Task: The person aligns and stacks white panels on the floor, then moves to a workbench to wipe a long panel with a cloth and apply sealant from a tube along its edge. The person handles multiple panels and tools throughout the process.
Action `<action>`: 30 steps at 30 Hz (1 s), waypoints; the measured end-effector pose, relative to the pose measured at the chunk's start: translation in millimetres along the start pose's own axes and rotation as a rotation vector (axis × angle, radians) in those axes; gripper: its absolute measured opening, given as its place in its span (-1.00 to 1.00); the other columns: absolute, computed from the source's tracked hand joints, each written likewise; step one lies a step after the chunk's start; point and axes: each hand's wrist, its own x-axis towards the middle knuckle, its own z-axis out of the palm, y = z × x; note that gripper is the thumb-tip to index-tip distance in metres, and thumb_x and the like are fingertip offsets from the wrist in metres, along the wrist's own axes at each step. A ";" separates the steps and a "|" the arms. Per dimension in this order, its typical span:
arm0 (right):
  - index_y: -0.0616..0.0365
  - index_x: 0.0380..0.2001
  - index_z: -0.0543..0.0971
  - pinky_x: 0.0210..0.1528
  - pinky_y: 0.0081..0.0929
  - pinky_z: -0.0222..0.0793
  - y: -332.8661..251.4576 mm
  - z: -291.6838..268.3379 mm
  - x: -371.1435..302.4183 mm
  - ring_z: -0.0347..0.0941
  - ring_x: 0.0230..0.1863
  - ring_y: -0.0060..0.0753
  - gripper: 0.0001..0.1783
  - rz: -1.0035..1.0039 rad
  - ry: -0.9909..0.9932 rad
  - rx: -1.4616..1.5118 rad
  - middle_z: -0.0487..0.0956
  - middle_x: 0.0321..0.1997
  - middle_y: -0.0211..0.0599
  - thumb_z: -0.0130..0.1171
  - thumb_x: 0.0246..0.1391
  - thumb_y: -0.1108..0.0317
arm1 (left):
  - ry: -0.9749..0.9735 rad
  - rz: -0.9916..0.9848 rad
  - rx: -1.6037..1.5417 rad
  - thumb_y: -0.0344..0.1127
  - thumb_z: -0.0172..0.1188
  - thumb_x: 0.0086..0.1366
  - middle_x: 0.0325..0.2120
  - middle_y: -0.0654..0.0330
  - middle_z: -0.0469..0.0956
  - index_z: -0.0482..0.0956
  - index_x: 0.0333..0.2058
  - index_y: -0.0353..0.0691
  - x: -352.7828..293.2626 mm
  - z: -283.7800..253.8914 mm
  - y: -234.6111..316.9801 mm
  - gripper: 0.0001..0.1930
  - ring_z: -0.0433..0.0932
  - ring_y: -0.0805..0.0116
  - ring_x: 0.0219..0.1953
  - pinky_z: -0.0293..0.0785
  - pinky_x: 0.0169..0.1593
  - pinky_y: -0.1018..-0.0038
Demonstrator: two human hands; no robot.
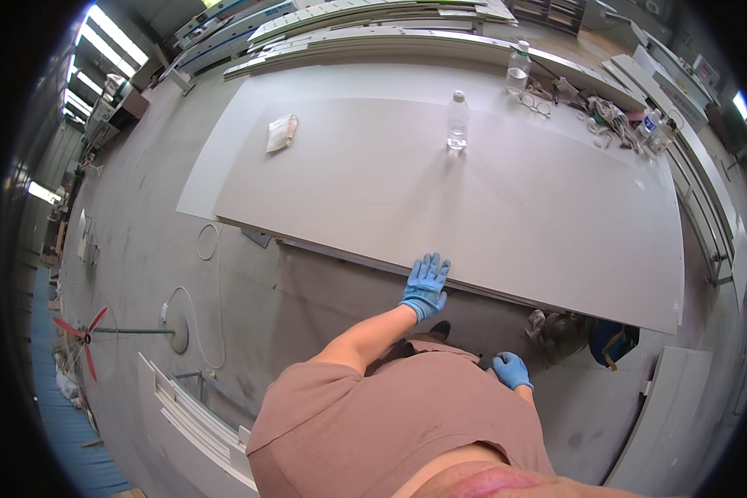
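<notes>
The pale panel (349,191) across mid-frame looks stiff, probably heavy — best held by opposite edges — its lower edge under the flat, unclenched left hand (426,286), while whether the lower-centre right hand (513,370) grips anything I cannot tell.

My T-shirt (390,423): dusty mauve-brown, short-sleeved, round neckline (481,442). Blue work gloves (423,299) on my left hand (425,286) and right hand (513,370), cuffs (424,310) reaching wrists. Dark shoe (441,328).

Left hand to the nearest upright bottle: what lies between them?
Only the pale panel, faintly streaked with shadow, lies between the left hand and the clear bottle, as the head view shows.
</notes>
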 end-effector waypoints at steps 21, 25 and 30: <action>0.21 -0.09 0.74 0.18 -0.16 0.51 96.7 -53.5 75.8 0.65 0.11 0.06 -0.49 0.169 -0.224 -0.088 0.72 0.02 0.07 0.21 0.11 0.01 | -0.337 0.012 -0.094 0.05 0.08 0.34 -0.24 -0.13 0.67 0.68 -0.32 -0.20 57.4 -147.5 26.3 -0.59 0.66 -0.14 -0.15 0.58 -0.01 0.03; 0.27 -0.07 0.72 0.20 -0.10 0.49 111.0 -57.7 83.1 0.63 0.13 0.12 -0.45 0.028 -0.230 -0.208 0.70 0.05 0.10 0.19 0.10 0.01 | -0.083 0.258 0.162 0.02 0.08 0.39 -0.60 -0.08 0.60 0.63 -0.63 -0.20 73.3 -284.8 61.3 -0.50 0.61 -0.16 -0.49 0.58 -0.24 0.03; 0.27 -0.02 0.70 0.22 -0.11 0.46 101.2 -56.0 87.4 0.60 0.16 0.15 -0.41 0.027 -0.291 -0.125 0.69 0.06 0.14 0.17 0.10 -0.02 | -0.155 0.172 0.407 -0.01 0.00 0.46 -0.68 -0.05 0.54 0.62 -0.66 -0.22 68.1 -401.3 116.8 -0.44 0.58 -0.04 -0.57 0.52 -0.20 0.12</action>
